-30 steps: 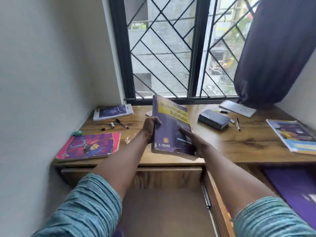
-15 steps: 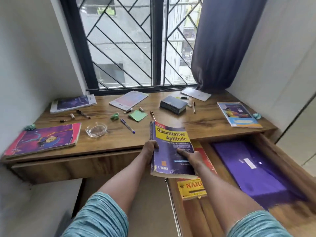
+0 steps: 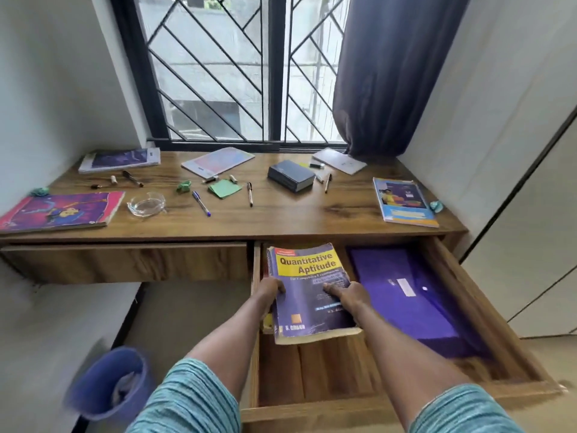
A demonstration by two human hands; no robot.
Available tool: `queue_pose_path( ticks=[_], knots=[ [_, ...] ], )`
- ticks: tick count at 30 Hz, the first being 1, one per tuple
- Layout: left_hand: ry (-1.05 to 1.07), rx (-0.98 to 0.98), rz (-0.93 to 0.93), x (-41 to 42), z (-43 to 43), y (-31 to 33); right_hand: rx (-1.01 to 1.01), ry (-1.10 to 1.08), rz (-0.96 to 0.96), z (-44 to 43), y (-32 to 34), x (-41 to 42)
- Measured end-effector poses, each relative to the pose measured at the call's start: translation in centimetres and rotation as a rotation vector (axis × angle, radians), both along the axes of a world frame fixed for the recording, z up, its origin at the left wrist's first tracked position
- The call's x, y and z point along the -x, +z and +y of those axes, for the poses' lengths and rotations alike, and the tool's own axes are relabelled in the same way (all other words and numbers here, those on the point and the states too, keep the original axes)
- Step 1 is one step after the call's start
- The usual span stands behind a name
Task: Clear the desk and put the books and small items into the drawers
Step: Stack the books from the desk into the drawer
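Now, your desk (image 3: 281,221) beneath the barred window (image 3: 218,73) carries a pink book (image 3: 59,211) and a glass dish (image 3: 146,205). Below its right half, the open drawer (image 3: 312,412) holds a purple folder (image 3: 406,303); your left hand (image 3: 271,290) and right hand (image 3: 349,296) grip the Quantitative Aptitude book (image 3: 307,276) there.

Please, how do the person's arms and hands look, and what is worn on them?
Both the left hand and the right hand are bare: no gloves, rings or watch show. The left sleeve and the right sleeve are of teal fabric with fine darker stripes across, and end near the elbows, so the forearms are uncovered.
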State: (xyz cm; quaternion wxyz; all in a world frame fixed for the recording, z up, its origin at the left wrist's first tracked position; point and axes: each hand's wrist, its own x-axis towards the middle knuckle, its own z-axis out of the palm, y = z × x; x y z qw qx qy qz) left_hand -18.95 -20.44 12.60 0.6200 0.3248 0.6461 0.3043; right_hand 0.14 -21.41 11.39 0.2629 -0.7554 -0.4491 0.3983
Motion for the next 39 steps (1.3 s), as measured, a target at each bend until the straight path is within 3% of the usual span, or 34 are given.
queue_pose_path(
  ticks=[15, 24, 39],
  knots=[
    [-0.029, 0.028, 0.292, -1.8, 8.4, -5.9, 0.122, 0.049, 0.154, 6.1, -4.9, -0.4],
    [-0.025, 0.069, 0.641, -2.6, 11.3, -7.0, 0.169, 0.001, 0.217, 9.7, -6.5, 0.5],
    [-0.149, 0.070, 0.706, -3.7, 10.3, -7.5, 0.182, 0.000, 0.162, 11.1, -8.0, 0.8]
  ],
)
